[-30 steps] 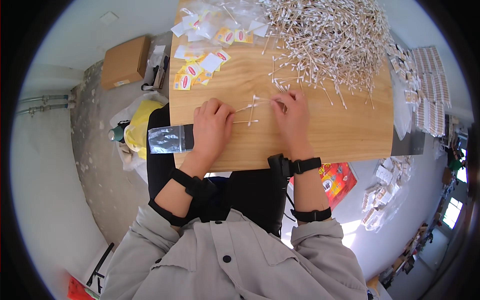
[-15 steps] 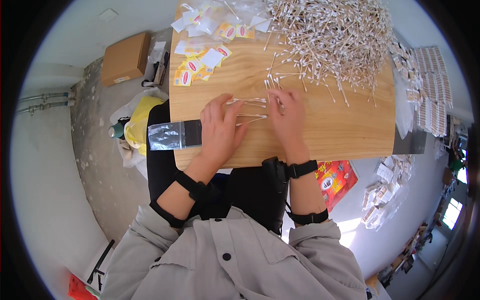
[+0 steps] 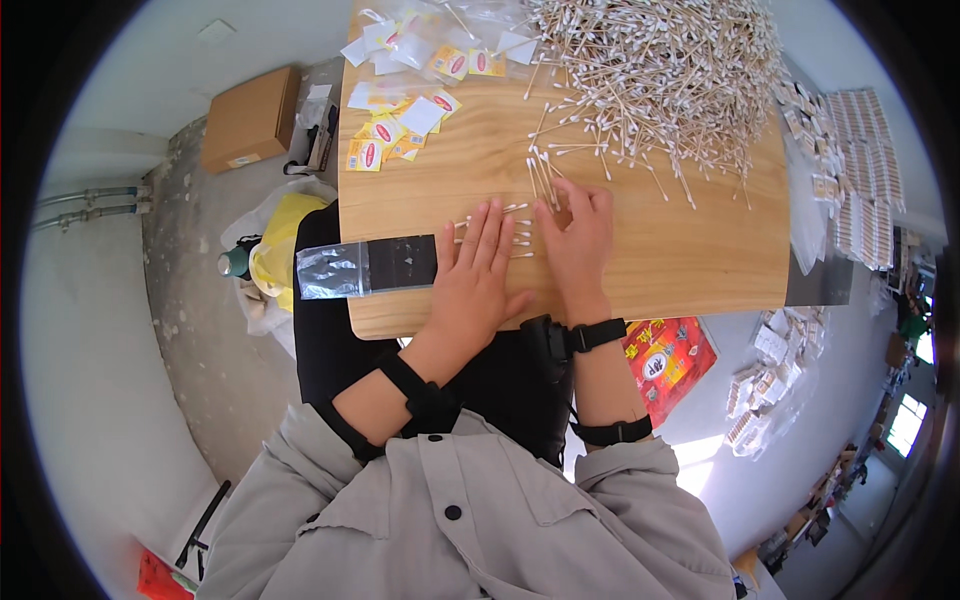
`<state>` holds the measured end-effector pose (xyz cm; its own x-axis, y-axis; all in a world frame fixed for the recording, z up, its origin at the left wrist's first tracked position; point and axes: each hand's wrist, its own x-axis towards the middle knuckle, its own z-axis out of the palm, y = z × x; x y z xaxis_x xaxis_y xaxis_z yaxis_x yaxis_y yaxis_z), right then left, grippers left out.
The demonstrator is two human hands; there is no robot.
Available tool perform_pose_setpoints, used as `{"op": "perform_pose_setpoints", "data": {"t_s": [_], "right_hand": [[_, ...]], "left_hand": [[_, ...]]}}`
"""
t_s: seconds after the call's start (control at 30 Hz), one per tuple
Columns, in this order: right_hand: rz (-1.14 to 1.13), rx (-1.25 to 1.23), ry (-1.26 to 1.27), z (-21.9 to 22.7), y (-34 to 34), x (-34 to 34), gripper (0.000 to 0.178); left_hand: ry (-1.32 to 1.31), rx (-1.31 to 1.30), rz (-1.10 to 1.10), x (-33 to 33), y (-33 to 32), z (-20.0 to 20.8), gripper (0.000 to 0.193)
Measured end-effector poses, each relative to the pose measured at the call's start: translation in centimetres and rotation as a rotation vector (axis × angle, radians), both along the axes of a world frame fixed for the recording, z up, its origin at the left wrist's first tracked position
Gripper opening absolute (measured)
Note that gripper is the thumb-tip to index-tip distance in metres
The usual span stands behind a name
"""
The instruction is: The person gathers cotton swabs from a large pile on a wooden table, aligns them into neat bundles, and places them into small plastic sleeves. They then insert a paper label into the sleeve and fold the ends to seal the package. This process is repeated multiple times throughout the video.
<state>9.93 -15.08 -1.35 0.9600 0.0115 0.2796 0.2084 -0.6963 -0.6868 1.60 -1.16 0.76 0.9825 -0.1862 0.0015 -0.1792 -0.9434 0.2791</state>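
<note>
My left hand (image 3: 472, 270) lies flat with its fingers stretched out over a small row of cotton swabs (image 3: 524, 238), whose white tips show past the fingers. To its right, my right hand (image 3: 577, 240) has its thumb and fingers bent around the near ends of several cotton swabs (image 3: 541, 176) that point away from me. Beside the left hand lies a flat clear plastic bag with a dark part (image 3: 400, 264), reaching over the table's left edge. A big heap of loose cotton swabs (image 3: 660, 80) covers the far right of the table.
Yellow and white cards (image 3: 385, 135) and clear plastic bags (image 3: 410, 45) lie at the far left of the wooden table (image 3: 690, 245). Bundled packs (image 3: 865, 180) are stacked beyond its right edge. A cardboard box (image 3: 252, 117) and yellow bag (image 3: 282, 240) stand left, a red package (image 3: 670, 365) below right.
My left hand has moved right and flattened over the row of swabs, uncovering more of the bag's dark part. My right hand has shifted slightly nearer to me.
</note>
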Motion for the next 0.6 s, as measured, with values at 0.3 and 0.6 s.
{"op": "perform_pose_setpoints", "data": {"t_s": [0.3, 0.6], "right_hand": [[0.227, 0.108, 0.006, -0.4, -0.6, -0.2, 0.022], [0.015, 0.085, -0.021, 0.2, -1.4, 1.6, 0.017]], "left_hand": [[-0.092, -0.031, -0.112, -0.5, 0.6, -0.7, 0.091], [-0.077, -0.147, -0.034, 0.8, 0.9, -0.2, 0.105]]}}
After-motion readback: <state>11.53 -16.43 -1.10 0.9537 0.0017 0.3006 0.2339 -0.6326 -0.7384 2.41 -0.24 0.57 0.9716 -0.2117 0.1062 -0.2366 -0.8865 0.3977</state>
